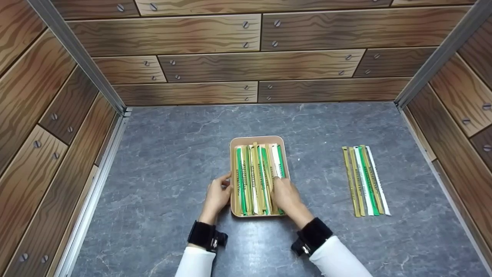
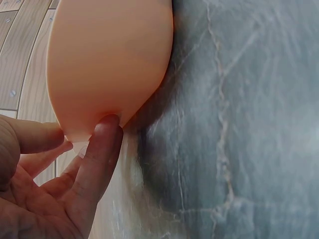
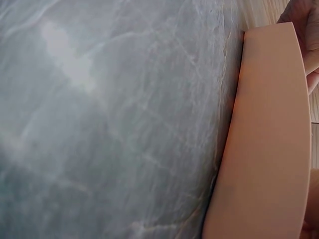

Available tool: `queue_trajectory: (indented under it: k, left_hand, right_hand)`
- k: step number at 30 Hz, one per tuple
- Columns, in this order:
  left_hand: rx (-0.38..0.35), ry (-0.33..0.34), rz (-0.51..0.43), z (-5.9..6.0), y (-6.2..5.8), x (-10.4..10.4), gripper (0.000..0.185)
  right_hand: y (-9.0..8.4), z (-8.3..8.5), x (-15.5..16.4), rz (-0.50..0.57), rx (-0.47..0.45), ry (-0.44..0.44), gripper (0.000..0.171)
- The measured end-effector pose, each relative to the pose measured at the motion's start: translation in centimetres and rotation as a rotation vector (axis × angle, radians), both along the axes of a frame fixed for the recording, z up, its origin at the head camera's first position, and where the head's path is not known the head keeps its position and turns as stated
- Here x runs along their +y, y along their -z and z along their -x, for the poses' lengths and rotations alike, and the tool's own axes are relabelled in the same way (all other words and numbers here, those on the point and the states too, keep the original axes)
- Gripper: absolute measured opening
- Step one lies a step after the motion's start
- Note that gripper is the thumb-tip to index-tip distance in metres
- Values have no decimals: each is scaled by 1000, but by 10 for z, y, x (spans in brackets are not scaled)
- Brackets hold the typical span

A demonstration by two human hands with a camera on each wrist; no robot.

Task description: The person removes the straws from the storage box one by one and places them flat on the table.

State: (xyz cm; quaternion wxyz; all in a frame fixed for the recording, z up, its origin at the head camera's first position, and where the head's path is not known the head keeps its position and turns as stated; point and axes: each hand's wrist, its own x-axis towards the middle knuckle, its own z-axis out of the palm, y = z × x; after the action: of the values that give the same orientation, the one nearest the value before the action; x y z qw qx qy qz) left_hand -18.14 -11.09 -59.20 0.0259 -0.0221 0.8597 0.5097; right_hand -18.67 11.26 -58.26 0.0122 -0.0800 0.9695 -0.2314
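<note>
A tan tray point(image 1: 257, 138) holds a row of long, slim paper sticks point(image 1: 253, 177) in gold, green and white, lying side by side. My left hand point(image 1: 217, 198) holds the tray's left side from outside. In the left wrist view, its fingers point(image 2: 104, 134) press the smooth outer wall close to the base. Over the tray's right half, my right hand point(image 1: 286, 196) is curled down among the sticks. Its fingertips are hidden, so I cannot tell whether they pinch a stick. In the right wrist view, the tray wall point(image 3: 264, 124) covers most of that hand.
To the right, several more gold, white and green sticks point(image 1: 365, 181) lie side by side on the grey marbled tabletop point(image 1: 173, 146). Wood-patterned panels point(image 1: 207, 34) with metal edging stand at the back and on both sides.
</note>
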Motion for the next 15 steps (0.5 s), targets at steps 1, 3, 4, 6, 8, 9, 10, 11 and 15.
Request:
queue_trajectory:
  k: [1,3,4,6,8,9,10,11,15]
  left_hand:
    - [1,3,1,0,0,0,43]
    - [-7,-1,-2,0,0,0,43]
    - [-6,0,0,0,0,-1,43]
    - [-2,-2,6,1,0,-1,43]
    - [3,-6,12,0,-1,-1,43]
    - [6,-7,13,0,0,-1,43]
    - [10,-9,15,0,0,-1,43]
    - [14,-12,15,0,0,-1,43]
    - [27,-14,12,0,0,-1,43]
  right_hand:
    - [0,0,0,3,-10,5,8]
    - [0,0,0,5,-22,15,8]
    - [0,0,0,5,-23,19,8]
    - [1,0,-1,5,-18,26,9]
    - [1,1,-1,14,-8,32,11]
    - [1,1,-2,25,-11,40,13]
    - [1,1,-2,38,-15,46,16]
    - [0,1,-2,54,-24,51,19]
    - [-5,0,-2,120,-73,74,35]
